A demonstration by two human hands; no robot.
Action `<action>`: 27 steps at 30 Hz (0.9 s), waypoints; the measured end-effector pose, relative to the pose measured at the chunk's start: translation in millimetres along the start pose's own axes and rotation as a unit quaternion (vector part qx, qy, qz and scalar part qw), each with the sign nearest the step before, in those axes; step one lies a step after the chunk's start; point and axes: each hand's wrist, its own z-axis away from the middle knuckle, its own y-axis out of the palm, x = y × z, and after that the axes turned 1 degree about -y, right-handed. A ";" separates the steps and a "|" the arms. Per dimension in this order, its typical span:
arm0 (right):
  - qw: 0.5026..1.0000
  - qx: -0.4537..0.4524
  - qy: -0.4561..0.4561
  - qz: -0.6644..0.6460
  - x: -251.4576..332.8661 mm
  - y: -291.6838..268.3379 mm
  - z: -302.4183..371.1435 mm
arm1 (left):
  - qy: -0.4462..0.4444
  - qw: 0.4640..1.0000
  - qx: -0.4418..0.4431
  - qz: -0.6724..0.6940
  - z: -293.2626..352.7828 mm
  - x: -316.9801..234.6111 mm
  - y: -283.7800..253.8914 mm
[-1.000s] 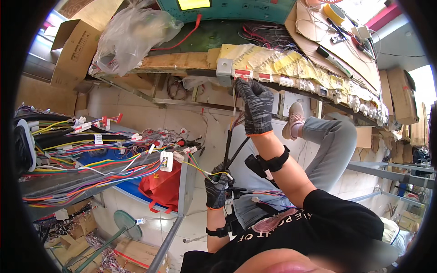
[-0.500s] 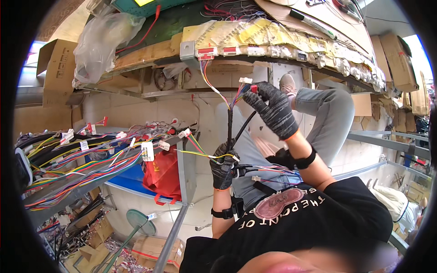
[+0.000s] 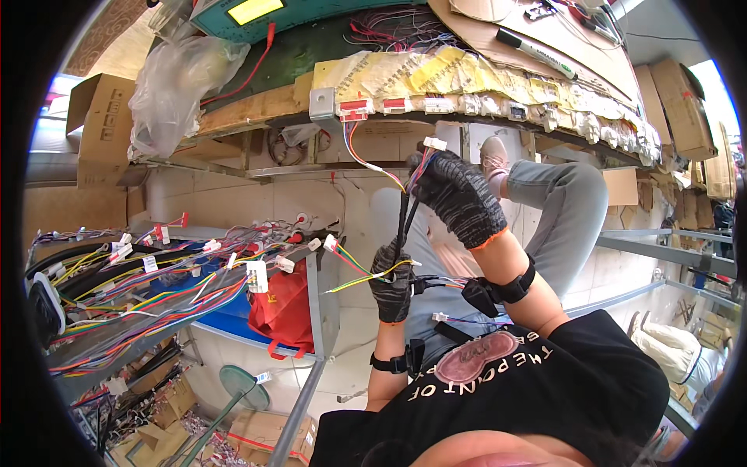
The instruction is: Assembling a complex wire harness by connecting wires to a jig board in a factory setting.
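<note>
My left hand (image 3: 391, 284), in a dark grey knit glove, is closed around the black-sleeved trunk of a wire harness (image 3: 402, 222). Above it my gloved right hand (image 3: 463, 198) grips a bundle of thin coloured wires branching off the harness. A white connector (image 3: 435, 144) on those wires sticks out past its fingertips. Another branch, with red, yellow and white wires, runs up to a red and white connector (image 3: 355, 110) seated at the bench edge. More branches, with white connectors (image 3: 440, 317), hang over my lap to the right of my left hand.
A row of connector sockets (image 3: 475, 104) lines the bench edge ahead. On the bench lie a teal device (image 3: 233, 23), a plastic bag (image 3: 175, 86) and a black marker (image 3: 537, 53). At left, a rack (image 3: 117, 342) carries several harnesses; a red bag (image 3: 282, 311) hangs beside it.
My right hand has shifted slightly left and down and turned over the wires. The red connector at its fingertips before is out of sight. My left hand keeps its hold.
</note>
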 end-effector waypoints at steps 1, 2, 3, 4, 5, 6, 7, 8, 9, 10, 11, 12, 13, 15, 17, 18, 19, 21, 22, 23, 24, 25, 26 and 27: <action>1.000 -0.001 -0.001 0.001 0.7 3.1 1.6 | 0.000 1.000 0.001 0.001 -0.7 0.1 1.4; 1.000 -0.023 -0.007 -0.006 0.0 6.7 3.8 | 0.020 0.999 -0.006 -0.028 -1.6 0.9 3.8; 0.999 -0.044 -0.014 -0.013 0.6 12.0 3.9 | 0.041 0.997 -0.014 -0.058 -3.7 1.5 5.4; 0.997 -0.078 -0.002 -0.006 5.0 21.6 4.3 | 0.042 0.997 -0.013 -0.057 -5.1 3.9 5.2; 0.997 -0.077 -0.003 -0.006 3.9 23.8 4.4 | 0.044 0.997 -0.015 -0.063 -6.2 7.8 3.8; 0.998 -0.052 -0.032 0.024 2.3 24.2 6.6 | 0.044 0.997 -0.018 -0.068 -7.2 8.5 5.2; 0.996 -0.028 -0.060 0.053 1.7 24.2 7.5 | 0.043 0.997 -0.017 -0.067 -8.0 8.5 5.0; 0.995 -0.021 -0.063 0.080 2.5 23.9 5.9 | 0.047 0.994 -0.008 -0.098 -8.7 7.7 3.8; 0.995 -0.021 -0.062 0.081 5.4 30.0 5.2 | 0.050 0.990 -0.001 -0.129 -9.5 6.1 3.6; 0.967 -0.021 -0.084 0.241 8.8 37.7 5.0 | 0.051 0.990 -0.001 -0.128 -9.9 8.2 3.0; 0.913 -0.020 -0.104 0.394 10.3 45.2 3.9 | 0.047 0.989 0.002 -0.143 -10.3 12.4 1.5; 0.912 -0.042 -0.099 0.395 8.3 51.1 1.0 | 0.044 0.986 0.007 -0.159 -11.4 14.7 0.7; 0.912 -0.040 -0.099 0.395 7.2 49.9 -2.8 | 0.046 0.986 0.006 -0.159 -13.1 17.2 0.0; 0.851 0.018 -0.202 0.485 4.9 50.5 -11.3 | 0.099 0.980 0.010 -0.171 -18.4 18.0 2.7; 0.790 0.025 -0.265 0.553 12.3 57.4 -10.7 | 0.059 0.993 -0.008 -0.105 -18.0 11.6 7.5; 0.683 0.025 -0.297 0.667 20.3 60.7 -8.6 | 0.037 0.997 -0.022 -0.063 -18.8 5.9 10.6; 0.559 0.025 -0.322 0.764 26.6 59.8 -8.0 | 0.015 0.999 -0.035 -0.020 -19.5 0.1 13.8; 0.579 0.061 -0.375 0.721 29.0 48.6 -13.5 | 0.011 0.998 -0.057 -0.016 -19.5 -5.1 17.2; 0.593 0.080 -0.379 0.706 30.1 49.2 -14.4 | 0.028 0.998 -0.062 0.005 -18.9 -4.1 15.9; 0.607 0.099 -0.383 0.689 30.1 49.6 -15.0 | 0.044 0.996 -0.067 0.025 -18.2 -3.5 14.7; 0.587 0.114 -0.386 0.702 30.7 49.2 -15.5 | 0.043 0.996 -0.067 0.026 -17.9 -3.5 15.5; 0.587 0.114 -0.386 0.702 27.9 50.4 -17.1 | 0.035 0.995 -0.064 0.063 -17.3 -3.7 16.2; 0.751 0.099 -0.284 0.587 21.9 52.7 -19.8 | 0.026 0.993 -0.061 0.101 -17.3 -4.3 16.9; 0.878 0.078 -0.168 0.442 15.3 53.0 -22.6 | 0.025 0.993 -0.062 0.101 -17.5 -5.6 17.4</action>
